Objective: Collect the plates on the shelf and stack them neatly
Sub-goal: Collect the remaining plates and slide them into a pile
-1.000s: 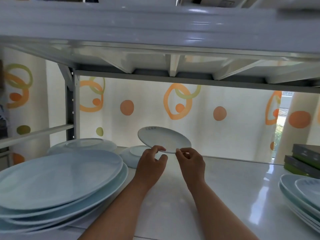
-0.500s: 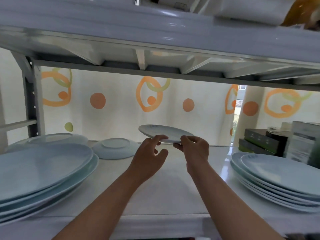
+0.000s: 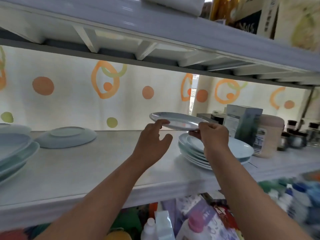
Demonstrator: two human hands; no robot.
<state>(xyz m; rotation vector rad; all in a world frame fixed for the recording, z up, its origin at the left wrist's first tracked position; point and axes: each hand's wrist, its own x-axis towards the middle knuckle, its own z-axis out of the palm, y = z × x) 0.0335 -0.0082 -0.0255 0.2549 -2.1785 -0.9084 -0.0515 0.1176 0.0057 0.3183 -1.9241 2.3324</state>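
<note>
Plate (image 3: 178,121) hangs above the shelf (image 3: 86,167), over the right stack (image 3: 242,149). Right hand (image 3: 214,135) pinches its rim; left hand (image 3: 150,144) only touches it with relaxed fingers (image 3: 160,122). Boxes (image 3: 242,122) stand just behind the stack.

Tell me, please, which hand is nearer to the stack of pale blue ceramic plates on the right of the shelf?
Right. The right hand is just over the stack, at its left edge, pinching a small pale blue plate; the left hand is farther left, fingertips on that plate's rim.
</note>
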